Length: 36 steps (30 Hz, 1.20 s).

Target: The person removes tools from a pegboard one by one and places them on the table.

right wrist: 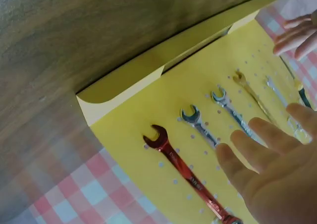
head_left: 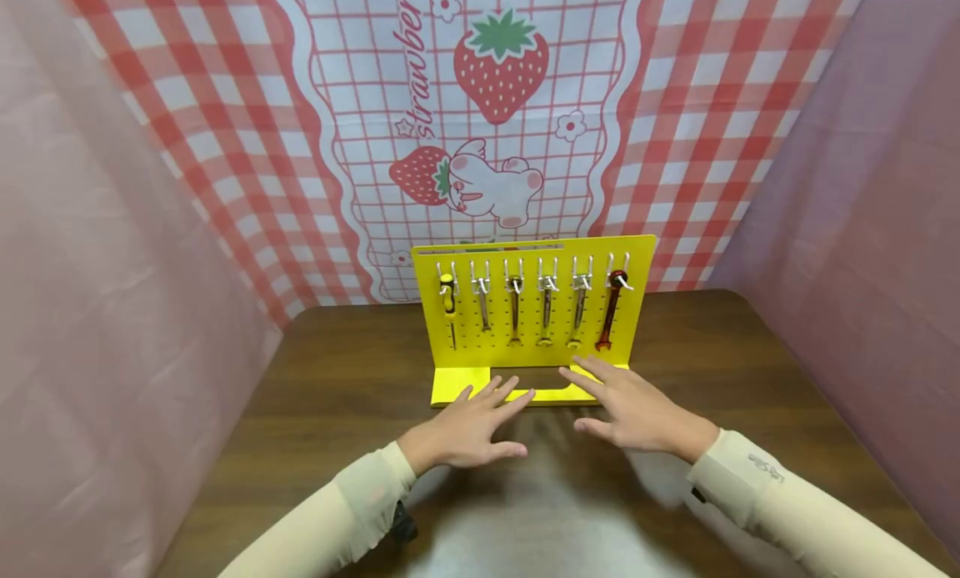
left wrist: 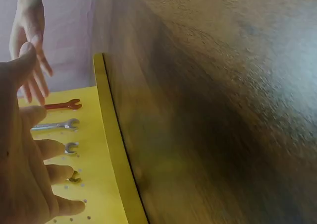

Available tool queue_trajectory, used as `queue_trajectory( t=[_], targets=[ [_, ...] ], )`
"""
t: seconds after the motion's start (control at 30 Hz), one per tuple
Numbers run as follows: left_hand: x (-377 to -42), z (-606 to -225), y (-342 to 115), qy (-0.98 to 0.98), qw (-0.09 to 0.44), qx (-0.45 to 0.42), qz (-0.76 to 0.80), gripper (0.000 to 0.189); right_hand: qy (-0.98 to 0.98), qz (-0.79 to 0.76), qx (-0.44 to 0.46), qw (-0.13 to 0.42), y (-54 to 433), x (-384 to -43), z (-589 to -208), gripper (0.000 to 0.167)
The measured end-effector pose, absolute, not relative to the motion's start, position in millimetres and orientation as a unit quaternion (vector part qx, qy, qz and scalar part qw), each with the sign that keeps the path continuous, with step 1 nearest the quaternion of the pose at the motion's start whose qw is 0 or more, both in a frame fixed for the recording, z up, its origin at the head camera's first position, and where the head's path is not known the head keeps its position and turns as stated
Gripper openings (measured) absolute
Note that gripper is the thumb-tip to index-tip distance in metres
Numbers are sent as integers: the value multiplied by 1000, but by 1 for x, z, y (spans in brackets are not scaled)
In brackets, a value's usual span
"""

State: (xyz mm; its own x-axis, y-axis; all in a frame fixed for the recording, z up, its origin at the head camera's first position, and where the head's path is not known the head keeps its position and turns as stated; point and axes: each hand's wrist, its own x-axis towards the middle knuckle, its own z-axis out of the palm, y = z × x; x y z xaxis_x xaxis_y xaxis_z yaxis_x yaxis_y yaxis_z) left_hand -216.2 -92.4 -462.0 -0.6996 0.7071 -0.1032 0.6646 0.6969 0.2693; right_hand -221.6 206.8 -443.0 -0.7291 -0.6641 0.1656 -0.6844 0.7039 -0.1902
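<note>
A yellow pegboard stand (head_left: 525,353) is upright on the table, with tools hanging from white hooks. From left to right hang a yellow-and-black screwdriver (head_left: 448,299), several silver wrenches (head_left: 547,307) and a red wrench (head_left: 611,311). My left hand (head_left: 468,428), fingers spread, hovers in front of the stand's left half and holds nothing. Opposite it, my right hand (head_left: 637,407) is spread too, its fingertips overlapping the stand's base in the head view. In the right wrist view, the red wrench (right wrist: 188,174) hangs nearest the right hand (right wrist: 282,174).
The stand rests on a dark brown wooden table (head_left: 337,369). Behind it hangs a red-and-white checked cloth (head_left: 225,103) with strawberry prints. Pinkish curtains (head_left: 97,269) close off both sides.
</note>
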Motion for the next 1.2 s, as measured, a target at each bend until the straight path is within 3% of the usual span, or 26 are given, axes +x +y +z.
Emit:
queue_trajectory(
  t=[0.17,0.5,0.63,0.97,1.2],
  targets=[
    [-224,-462,-80,909,99,373,158,77,-929,161,320,97,210,-226,-436,63],
    [-241,-464,-42,891,114,369,237,75,-895,289,256,222,218,-247,-424,20],
    [-242,-466,-31,888,122,372,240,73,-887,335,205,244,224,-254,-421,7],
    [-255,-462,5,887,89,364,269,69,-878,391,99,259,239,-266,-401,14],
    [-262,-457,21,879,63,341,328,69,-868,393,97,289,241,-283,-393,26]
  ],
)
